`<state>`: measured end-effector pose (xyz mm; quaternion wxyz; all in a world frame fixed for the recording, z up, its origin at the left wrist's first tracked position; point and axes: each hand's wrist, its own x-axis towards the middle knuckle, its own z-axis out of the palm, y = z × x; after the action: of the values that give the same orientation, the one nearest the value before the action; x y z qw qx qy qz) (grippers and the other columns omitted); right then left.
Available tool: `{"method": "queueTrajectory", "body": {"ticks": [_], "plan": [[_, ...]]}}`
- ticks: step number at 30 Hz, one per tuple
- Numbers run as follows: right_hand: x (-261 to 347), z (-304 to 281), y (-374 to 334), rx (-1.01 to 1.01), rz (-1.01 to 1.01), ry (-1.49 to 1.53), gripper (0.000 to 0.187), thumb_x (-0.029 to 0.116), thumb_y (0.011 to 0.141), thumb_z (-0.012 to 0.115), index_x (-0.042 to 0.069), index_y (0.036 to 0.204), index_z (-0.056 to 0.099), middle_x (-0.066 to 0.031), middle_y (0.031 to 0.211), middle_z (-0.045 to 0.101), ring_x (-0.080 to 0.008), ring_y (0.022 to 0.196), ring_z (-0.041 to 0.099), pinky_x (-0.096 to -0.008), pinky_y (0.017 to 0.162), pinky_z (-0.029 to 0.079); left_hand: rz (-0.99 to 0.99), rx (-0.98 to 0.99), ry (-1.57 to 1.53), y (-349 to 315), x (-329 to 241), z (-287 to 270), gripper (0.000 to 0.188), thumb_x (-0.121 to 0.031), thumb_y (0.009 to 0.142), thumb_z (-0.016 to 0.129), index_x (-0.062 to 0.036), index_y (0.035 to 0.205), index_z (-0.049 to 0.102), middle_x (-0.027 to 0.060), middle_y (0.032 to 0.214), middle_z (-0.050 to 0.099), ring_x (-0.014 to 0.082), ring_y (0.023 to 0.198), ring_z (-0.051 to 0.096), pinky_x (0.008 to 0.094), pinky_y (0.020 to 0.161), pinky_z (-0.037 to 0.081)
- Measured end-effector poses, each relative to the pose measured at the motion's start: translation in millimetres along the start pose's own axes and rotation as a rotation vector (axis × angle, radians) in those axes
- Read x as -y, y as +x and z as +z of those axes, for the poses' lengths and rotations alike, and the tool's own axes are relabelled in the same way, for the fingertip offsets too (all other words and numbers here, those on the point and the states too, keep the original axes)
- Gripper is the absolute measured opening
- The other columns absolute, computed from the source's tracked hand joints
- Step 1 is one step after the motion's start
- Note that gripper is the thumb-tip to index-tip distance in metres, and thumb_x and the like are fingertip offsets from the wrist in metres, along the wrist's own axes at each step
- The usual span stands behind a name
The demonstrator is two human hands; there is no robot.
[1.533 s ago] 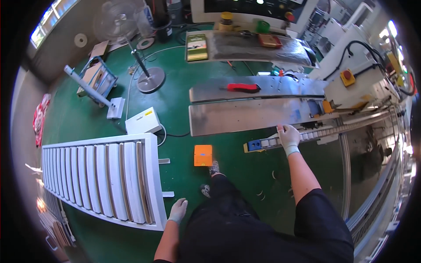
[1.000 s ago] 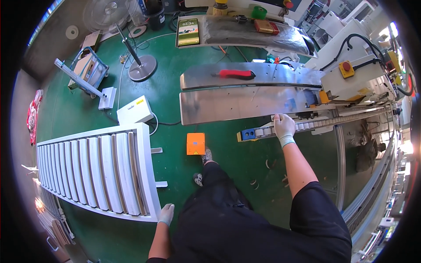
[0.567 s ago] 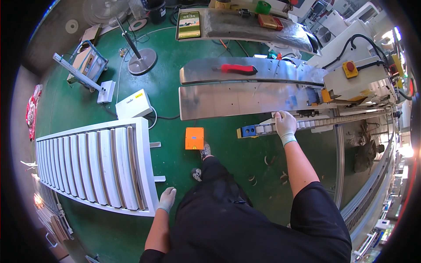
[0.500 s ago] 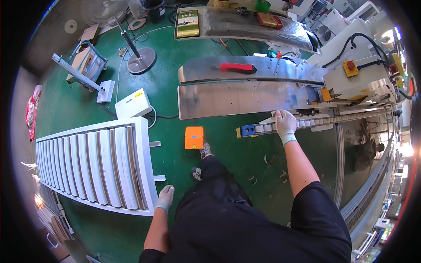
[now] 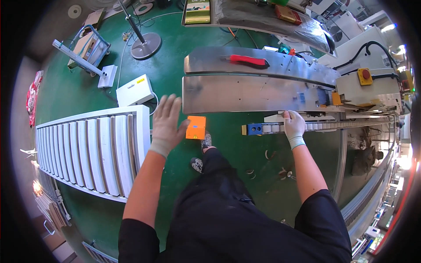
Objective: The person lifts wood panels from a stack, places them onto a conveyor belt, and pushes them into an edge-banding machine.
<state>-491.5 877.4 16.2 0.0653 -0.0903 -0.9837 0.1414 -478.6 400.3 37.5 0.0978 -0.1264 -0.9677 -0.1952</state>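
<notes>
A narrow conveyor rail [image 5: 307,127] with a chain of white links is laid with its long axis running from nine o'clock to three o'clock, just below the steel table; its nine o'clock end is capped by a blue block [image 5: 254,129], and the other end is carried toward the machine at three o'clock. The rail is gripped from above by the right hand [image 5: 294,125], gloved in white, with the fingers curled together over the links close to the blue block.

The left hand [image 5: 168,120], also gloved, is raised in the air with all fingers spread wide apart and nothing held in it. It is seen over the end of the white roller conveyor [image 5: 87,149], whose rollers are lined up side by side toward nine o'clock. An orange square plate [image 5: 195,127] is lying on the green floor [image 5: 87,92] just at three o'clock of that hand, by the person's shoe.

At twelve o'clock of the rail, the polished steel table [image 5: 245,92] is stretched, and a red-handled tool [image 5: 247,60] is laid on its upper panel. A white box [image 5: 134,90] is set on the floor at eleven o'clock of the left hand.
</notes>
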Motion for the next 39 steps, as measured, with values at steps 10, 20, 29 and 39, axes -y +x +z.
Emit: {"method": "queueTrajectory", "body": {"ticks": [10, 20, 29, 39], "plan": [[7.6, 8.6, 1.9, -0.057, -0.019, -0.01, 0.037, 0.036, 0.098, 0.057, 0.008, 0.079, 0.072, -0.0126, 0.083, 0.069, -0.0387, 0.08, 0.065, -0.0488, 0.073, 0.05, 0.389, 0.355, 0.151, 82.8, -15.0, 22.3, 0.073, -0.053, 0.095, 0.06, -0.0134, 0.154, 0.044, 0.0149, 0.162, 0.038, 0.0376, 0.152, 0.03, 0.0526, 0.126, 0.019], [0.4, 9.3, 3.1, -0.078, 0.009, 0.062, 0.038, 0.037, 0.099, 0.058, 0.007, 0.079, 0.072, -0.0122, 0.081, 0.07, -0.0368, 0.079, 0.066, -0.0449, 0.074, 0.05, 0.286, 0.222, 0.046, 99.1, -24.5, 38.6, 0.09, -0.061, 0.074, 0.079, -0.0103, 0.144, 0.053, 0.0115, 0.155, 0.048, 0.0337, 0.147, 0.039, 0.0512, 0.124, 0.027], [11.2, 3.1, 7.8, -0.123, -0.076, 0.021, 0.019, 0.027, 0.085, 0.064, 0.01, 0.082, 0.073, -0.0134, 0.081, 0.07, -0.038, 0.08, 0.067, -0.048, 0.073, 0.053, 0.431, 0.127, 0.143, 88.6, -15.5, 49.5, 0.086, -0.065, 0.079, 0.073, -0.0057, 0.14, 0.058, 0.0138, 0.15, 0.054, 0.0359, 0.143, 0.046, 0.0518, 0.119, 0.033], [-108.4, -19.1, 40.7, -0.186, 0.151, -0.079, 0.03, 0.029, 0.086, 0.055, 0.01, 0.083, 0.077, -0.0177, 0.092, 0.074, -0.0384, 0.088, 0.07, -0.0497, 0.083, 0.055, 0.424, 0.12, 0.2, 82.1, -24.6, 41.1, 0.076, -0.038, 0.079, 0.076, -0.0073, 0.145, 0.054, 0.0133, 0.153, 0.052, 0.0351, 0.145, 0.045, 0.0485, 0.121, 0.033]]}}
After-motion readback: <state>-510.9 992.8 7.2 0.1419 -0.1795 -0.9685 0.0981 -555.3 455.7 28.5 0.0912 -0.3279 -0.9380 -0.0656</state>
